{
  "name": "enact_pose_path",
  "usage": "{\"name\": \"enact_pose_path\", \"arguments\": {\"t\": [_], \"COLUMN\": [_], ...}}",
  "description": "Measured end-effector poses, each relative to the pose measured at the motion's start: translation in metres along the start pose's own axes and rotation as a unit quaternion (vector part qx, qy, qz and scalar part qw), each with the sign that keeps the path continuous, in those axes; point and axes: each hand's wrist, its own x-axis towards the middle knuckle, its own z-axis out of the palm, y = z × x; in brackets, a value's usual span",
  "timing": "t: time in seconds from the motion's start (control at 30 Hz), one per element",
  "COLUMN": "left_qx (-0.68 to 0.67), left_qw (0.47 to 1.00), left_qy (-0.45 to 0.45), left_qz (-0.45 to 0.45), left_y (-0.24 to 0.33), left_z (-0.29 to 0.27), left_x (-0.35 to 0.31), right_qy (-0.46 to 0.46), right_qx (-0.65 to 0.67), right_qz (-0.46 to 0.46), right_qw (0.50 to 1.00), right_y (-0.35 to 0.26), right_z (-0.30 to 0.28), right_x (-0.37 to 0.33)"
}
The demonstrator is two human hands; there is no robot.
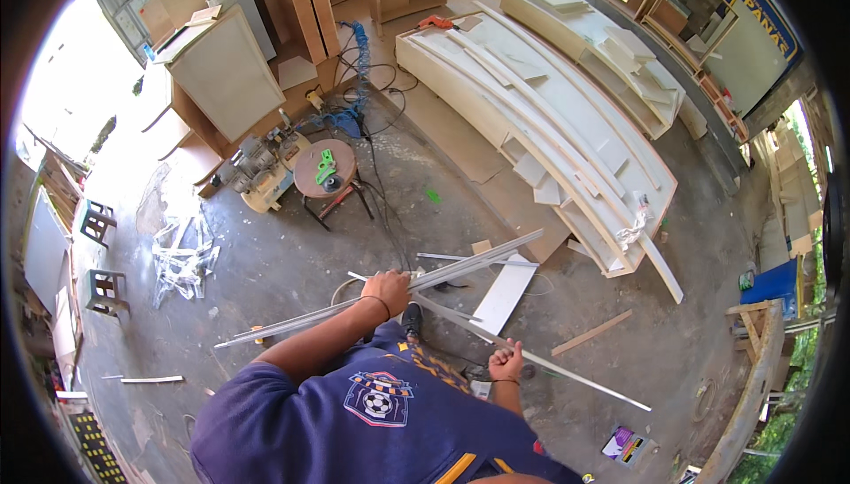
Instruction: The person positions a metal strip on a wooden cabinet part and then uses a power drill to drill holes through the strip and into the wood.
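My left hand is wrapped round a bundle of long, thin, pale grey strips that look like metal or plastic profiles. The bundle slants across in front of me, from low on the left to higher on the right. My right hand, lower and to the right, has its fingers closed round a single long strip. This one runs from near my left hand down toward the lower right. On the floor just beyond my hands lies a white board, partly crossed by another thin strip.
A round-topped stool carrying a green tool stands ahead, beside an air compressor. Cables trail nearby. A long white cabinet carcass lies at right, strips on top. Plastic scraps and small stools are left; a wooden strip lies right.
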Motion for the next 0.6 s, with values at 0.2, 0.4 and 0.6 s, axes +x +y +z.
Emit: {"name": "enact_pose_path", "arguments": {"t": [0.2, 0.4, 0.6], "left_qx": [-0.047, -0.166, -0.241], "left_qw": [0.998, 0.985, 0.967], "left_qy": [0.013, 0.026, 0.067], "left_qz": [-0.029, -0.045, -0.046], "left_y": [-0.058, -0.102, -0.127], "left_z": [-0.01, -0.007, -0.027], "left_x": [0.031, 0.065, 0.131], "right_qy": [0.039, 0.018, 0.016], "right_qx": [-0.047, -0.126, -0.194], "right_qz": [-0.056, -0.084, -0.16], "right_qw": [0.997, 0.988, 0.968], "right_y": [0.019, 0.001, -0.022], "right_z": [0.067, 0.117, 0.234], "right_x": [-0.012, -0.006, 0.018]}}
